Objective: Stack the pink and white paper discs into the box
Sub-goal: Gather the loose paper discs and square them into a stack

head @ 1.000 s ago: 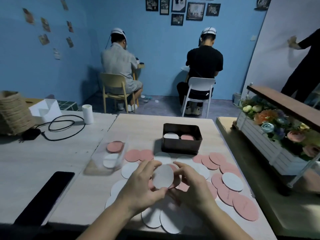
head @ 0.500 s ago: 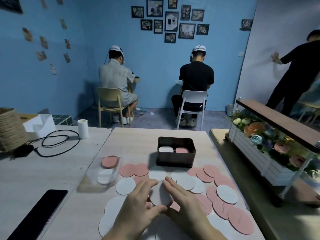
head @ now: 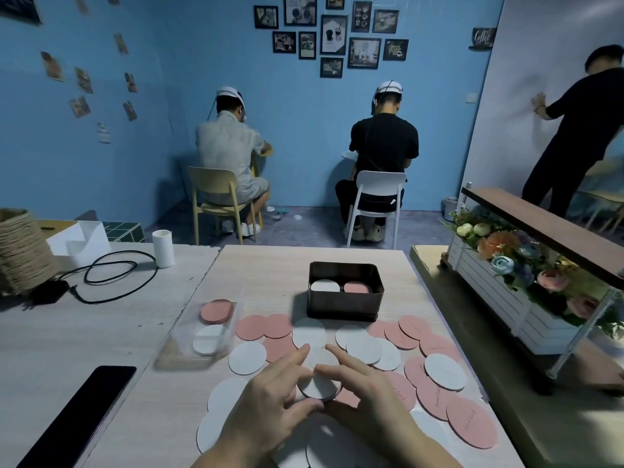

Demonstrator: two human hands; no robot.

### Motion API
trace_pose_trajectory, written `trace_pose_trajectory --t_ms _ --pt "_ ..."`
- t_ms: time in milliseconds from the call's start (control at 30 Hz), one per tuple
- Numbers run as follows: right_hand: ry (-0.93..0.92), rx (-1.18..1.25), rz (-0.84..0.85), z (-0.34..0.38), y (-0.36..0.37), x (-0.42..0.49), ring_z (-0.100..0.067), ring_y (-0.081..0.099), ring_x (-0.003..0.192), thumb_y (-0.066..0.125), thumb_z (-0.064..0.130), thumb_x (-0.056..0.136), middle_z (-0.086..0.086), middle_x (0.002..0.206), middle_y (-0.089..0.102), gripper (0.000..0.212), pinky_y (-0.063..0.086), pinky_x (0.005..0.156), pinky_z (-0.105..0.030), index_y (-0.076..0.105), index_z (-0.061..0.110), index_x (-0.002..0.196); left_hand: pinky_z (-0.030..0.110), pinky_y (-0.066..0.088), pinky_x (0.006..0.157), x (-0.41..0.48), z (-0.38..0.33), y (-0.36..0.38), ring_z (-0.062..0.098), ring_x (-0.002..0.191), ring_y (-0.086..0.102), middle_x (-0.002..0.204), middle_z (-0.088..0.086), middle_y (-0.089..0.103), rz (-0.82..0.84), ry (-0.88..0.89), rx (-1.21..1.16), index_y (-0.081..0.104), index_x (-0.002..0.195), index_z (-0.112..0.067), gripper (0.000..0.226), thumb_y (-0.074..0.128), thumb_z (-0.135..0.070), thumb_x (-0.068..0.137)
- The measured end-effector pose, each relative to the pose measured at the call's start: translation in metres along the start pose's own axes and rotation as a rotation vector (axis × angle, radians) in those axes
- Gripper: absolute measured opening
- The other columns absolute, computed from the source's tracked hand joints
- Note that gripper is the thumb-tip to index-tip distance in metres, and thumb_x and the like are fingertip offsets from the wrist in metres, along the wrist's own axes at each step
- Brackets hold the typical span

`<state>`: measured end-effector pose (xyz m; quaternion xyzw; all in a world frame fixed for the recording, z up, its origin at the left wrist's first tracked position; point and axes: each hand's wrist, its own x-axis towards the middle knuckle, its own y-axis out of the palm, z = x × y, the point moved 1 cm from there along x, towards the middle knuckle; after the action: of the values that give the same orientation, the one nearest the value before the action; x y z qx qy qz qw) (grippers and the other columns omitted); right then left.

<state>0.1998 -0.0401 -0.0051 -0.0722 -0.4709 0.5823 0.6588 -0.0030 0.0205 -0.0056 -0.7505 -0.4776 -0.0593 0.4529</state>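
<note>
Left hand (head: 270, 405) and right hand (head: 366, 400) have closed around the white disc stack (head: 319, 384).

left hand (head: 270, 400) + right hand (head: 368, 396) both pinching white disc (head: 319, 383) by edges, low over loose discs (head: 471, 422) on table (head: 287, 265). brown box (head: 344, 304) just behind, white pile (head: 325, 286) left, pink pile (head: 356, 287) right inside. phone (head: 81, 413) off left.

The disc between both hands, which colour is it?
The disc is white; the head view shows it.
</note>
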Motion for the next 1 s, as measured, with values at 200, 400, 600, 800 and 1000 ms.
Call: trace_pose_trajectory --t_ms 200,400,600,800,1000 --pt "-0.022 0.014 -0.042 -0.001 0.002 0.0 -0.001 0.054 0.129 0.068 0.056 0.087 0.016 0.143 0.051 0.031 0.048 0.098 -0.018 0.065 0.032 0.106 0.02 0.056 0.088 -0.002 0.002 -0.003 -0.002 0.132 0.05 0.146 -0.02 0.049 0.039 0.009 -0.118 0.07 0.1 -0.032 0.026 0.079 -0.043 0.078" --pt "-0.002 0.023 -0.087 -0.004 0.001 0.0 -0.001 0.059 0.122 0.073 0.051 0.085 0.014 0.143 0.054 0.026 0.05 0.094 -0.016 0.063 0.032 0.101 0.007 0.047 0.083 -0.001 0.004 -0.015 -0.02 0.113 0.049 0.137 -0.031 0.048 0.038 -0.039 0.055 0.066 0.113 -0.036 0.04 0.073 -0.056 0.079" --pt "0.01 -0.067 -0.107 -0.012 -0.006 -0.004 -0.003 0.065 0.103 0.082 0.04 0.077 0.022 0.138 0.056 0.029 0.056 0.075 -0.018 0.062 0.036 0.099 0.024 0.049 0.089 -0.001 0.037 -0.039 -0.003 0.103 0.052 0.109 -0.028 0.055 0.024 -0.151 0.303 0.061 0.105 -0.039 0.028 0.061 -0.053 0.08" --pt "0.036 -0.126 -0.118 -0.011 -0.006 -0.005 -0.009 0.068 0.083 0.078 0.051 0.076 0.03 0.136 0.053 0.028 0.057 0.061 -0.025 0.063 0.035 0.094 0.028 0.042 0.089 0.011 0.038 -0.037 0.009 0.102 0.056 0.099 -0.024 0.055 0.146 -0.227 0.402 0.061 0.099 -0.035 0.032 0.051 -0.058 0.08" --pt "0.01 -0.111 -0.08 -0.008 -0.006 -0.006 -0.01 0.071 0.078 0.058 0.071 0.086 0.034 0.14 0.047 0.036 0.062 0.062 -0.033 0.063 0.036 0.096 0.035 0.036 0.094 0.017 0.018 -0.029 0.012 0.105 0.05 0.099 -0.018 0.051 0.334 -0.274 0.531 0.059 0.108 -0.034 0.064 0.048 -0.079 0.064"
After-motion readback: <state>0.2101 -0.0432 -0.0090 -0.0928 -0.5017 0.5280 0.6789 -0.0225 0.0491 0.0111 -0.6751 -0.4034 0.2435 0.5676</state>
